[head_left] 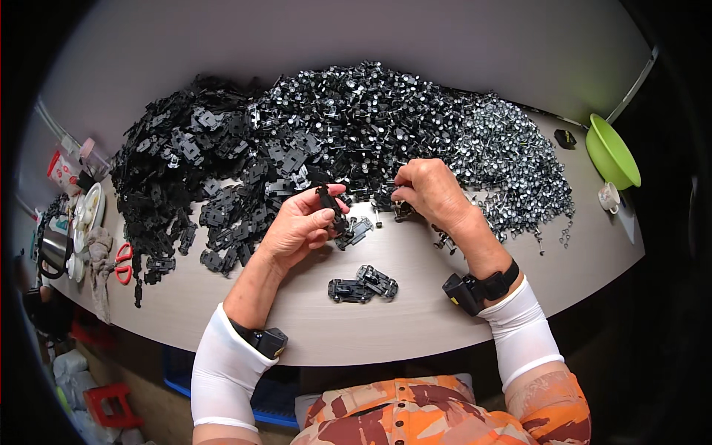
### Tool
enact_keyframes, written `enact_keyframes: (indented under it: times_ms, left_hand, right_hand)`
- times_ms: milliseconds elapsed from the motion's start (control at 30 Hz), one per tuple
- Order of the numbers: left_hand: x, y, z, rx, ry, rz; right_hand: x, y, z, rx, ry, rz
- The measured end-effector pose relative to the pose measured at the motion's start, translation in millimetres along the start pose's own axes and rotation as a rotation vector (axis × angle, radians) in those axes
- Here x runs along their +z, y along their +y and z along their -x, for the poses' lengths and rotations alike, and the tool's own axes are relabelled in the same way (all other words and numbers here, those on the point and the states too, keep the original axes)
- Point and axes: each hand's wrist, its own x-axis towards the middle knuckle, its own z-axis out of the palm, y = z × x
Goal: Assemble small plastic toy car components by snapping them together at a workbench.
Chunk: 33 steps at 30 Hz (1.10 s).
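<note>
My left hand [297, 228] grips a black toy car chassis [328, 200] between thumb and fingers, tilted above the table. My right hand [436, 194] is at the near edge of a large heap of small wheels on axles [371, 111], its fingertips pinched together. Whatever lies between those fingertips is too small to make out. Just beyond the left fingers rests a grey-black chassis [356, 232]. Closer to me, two chassis with wheels [348, 290] lie partly overlapping on the table.
Black chassis [174, 148] are heaped at the left, and small silvery parts [512, 144] at the right. Red-handled scissors [124, 263], a crumpled cloth [99, 271] and a dark pot [55, 248] stand left. A green bowl [614, 152] and a white cup [609, 198] are right.
</note>
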Motion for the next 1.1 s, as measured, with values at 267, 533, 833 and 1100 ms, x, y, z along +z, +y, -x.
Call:
enact_keyframes:
  times_ms: [267, 533, 833, 1100]
  left_hand:
    - [2.3, 2.2, -0.3, -0.032, -0.003, -0.066]
    - [0.4, 1.5, -0.9, -0.015, -0.006, -0.037]
    - [1.1, 1.3, -0.6, 0.000, -0.003, -0.039]
    - [0.8, -1.0, -2.6, 0.009, -0.008, -0.037]
  right_hand:
    - [7.0, -13.4, -1.1, 0.026, -0.190, -0.404]
    - [-4.7, -19.9, 0.8, 0.014, -0.394, -0.408]
    - [3.2, -24.1, 4.5, -0.179, -0.422, -0.202]
    - [12.7, -21.2, 6.0, -0.116, -0.365, -0.534]
